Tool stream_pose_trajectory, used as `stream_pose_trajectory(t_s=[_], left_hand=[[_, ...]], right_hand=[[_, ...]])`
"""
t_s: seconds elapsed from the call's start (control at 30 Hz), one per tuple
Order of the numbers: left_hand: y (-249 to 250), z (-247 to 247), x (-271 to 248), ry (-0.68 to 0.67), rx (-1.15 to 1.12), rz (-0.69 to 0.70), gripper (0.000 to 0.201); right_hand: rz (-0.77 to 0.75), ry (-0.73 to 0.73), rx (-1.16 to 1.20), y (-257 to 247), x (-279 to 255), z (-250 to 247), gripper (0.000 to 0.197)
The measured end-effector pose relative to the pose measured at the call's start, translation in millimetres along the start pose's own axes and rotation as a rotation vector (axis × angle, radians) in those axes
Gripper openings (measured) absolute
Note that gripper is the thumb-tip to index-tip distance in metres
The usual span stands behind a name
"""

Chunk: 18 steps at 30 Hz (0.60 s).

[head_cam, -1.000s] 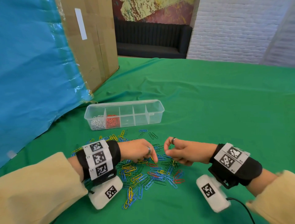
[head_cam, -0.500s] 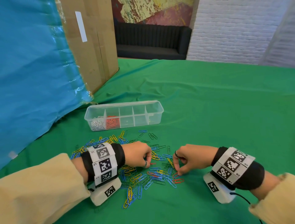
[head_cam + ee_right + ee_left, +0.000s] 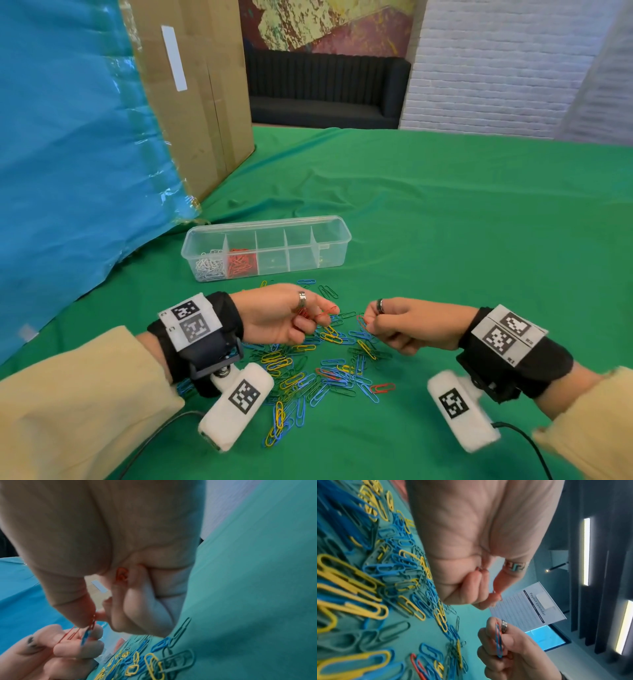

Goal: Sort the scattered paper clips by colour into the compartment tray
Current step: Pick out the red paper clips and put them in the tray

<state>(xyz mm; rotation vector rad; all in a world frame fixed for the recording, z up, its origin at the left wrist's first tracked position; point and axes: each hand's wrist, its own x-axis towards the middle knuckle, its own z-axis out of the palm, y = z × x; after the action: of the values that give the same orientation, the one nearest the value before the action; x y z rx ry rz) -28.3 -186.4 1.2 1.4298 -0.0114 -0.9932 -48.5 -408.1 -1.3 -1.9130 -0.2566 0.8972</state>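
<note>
Both hands lifted just above the paper clip pile, each pinching clips.

The left hand holds red clips between thumb and curled fingers, more red tucked against its palm (visible in the left wrist view). The right hand pinches a red clip with a blue one lying against it; its other fingers are curled in. The two hands are near each other, fingertips apart in the head view. Below them the scattered paper clips, blue, yellow, dark green and a few red, lie on the green cloth. Beyond the pile stands the compartment tray, clear plastic, with white clips in its leftmost compartment and red clips in the next. A cardboard box and a blue sheet stand at the left.
</note>
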Motion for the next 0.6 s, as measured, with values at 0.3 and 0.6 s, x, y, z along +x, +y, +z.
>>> stream_pose_trajectory(t_s=[0.3,0.6], left_hand=[[-4,8,9,-0.061,-0.217,-0.139,0.018],[-8,20,3,0.122,0.984,0.126,0.007]], right_hand=[[-0.059,0.069,0.102,-7,7,7,0.023],[-0.252,-0.223,0.841,-6,10,-1,0.013]])
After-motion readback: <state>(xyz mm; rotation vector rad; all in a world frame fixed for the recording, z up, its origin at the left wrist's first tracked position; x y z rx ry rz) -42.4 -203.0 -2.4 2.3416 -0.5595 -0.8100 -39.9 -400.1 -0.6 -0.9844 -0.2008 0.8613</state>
